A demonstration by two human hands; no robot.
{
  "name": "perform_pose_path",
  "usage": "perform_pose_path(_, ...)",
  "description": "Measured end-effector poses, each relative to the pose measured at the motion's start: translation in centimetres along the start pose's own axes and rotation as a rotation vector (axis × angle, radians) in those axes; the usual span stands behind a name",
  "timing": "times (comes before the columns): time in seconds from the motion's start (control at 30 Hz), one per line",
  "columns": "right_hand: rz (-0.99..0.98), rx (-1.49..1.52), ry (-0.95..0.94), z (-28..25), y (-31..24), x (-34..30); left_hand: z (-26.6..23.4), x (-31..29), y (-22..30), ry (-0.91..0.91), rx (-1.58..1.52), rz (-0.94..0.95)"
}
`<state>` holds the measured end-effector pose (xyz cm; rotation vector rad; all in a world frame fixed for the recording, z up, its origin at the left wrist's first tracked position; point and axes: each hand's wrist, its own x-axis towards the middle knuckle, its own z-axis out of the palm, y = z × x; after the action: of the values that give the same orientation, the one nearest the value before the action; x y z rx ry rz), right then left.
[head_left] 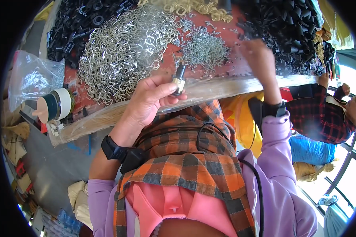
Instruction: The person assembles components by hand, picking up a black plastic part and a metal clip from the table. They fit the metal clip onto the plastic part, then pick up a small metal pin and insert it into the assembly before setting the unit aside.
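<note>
My left hand (154, 94) is closed around a small black cylindrical part with a gold-coloured band (179, 81), its narrower black end pointing up and away from me. It is held above the near edge of the table. Over the table's right half is my right hand (257, 57), blurred by motion, so I cannot make out whether its fingers hold anything. It hovers between a heap of small silvery screws (205, 49) and a pile of black tubular parts (292, 35).
A large heap of bent metal hooks (122, 51) covers the table's left-middle, with black plastic parts (73, 31) behind it. Tape rolls (61, 104) and a clear plastic bag (35, 77) are at the left corner. Another person (324, 112) sits at the right end.
</note>
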<state>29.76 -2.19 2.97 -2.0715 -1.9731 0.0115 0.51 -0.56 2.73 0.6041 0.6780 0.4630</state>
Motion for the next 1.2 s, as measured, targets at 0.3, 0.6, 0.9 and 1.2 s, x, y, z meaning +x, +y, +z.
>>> perform_pose_path(0.3, -0.001, 0.114, 0.040, 1.4, 5.1, 0.3, 0.5, 1.1, 0.0, 0.000, 0.008, -0.010)
perform_pose_path(0.6, 0.064, 0.213, -0.076, 0.3, 2.0, -0.1, 0.3, 0.9, -0.2, -0.002, -0.028, 0.004)
perform_pose_path(0.9, -0.250, 0.028, -0.090, 1.7, 1.8, 1.1, -0.3, 0.0, -0.3, -0.011, -0.016, 0.026)
perform_pose_path(1.2, 0.187, 1.241, -0.265, -0.9, -5.9, -1.8, -0.2, 0.0, -0.6, 0.009, -0.007, 0.059)
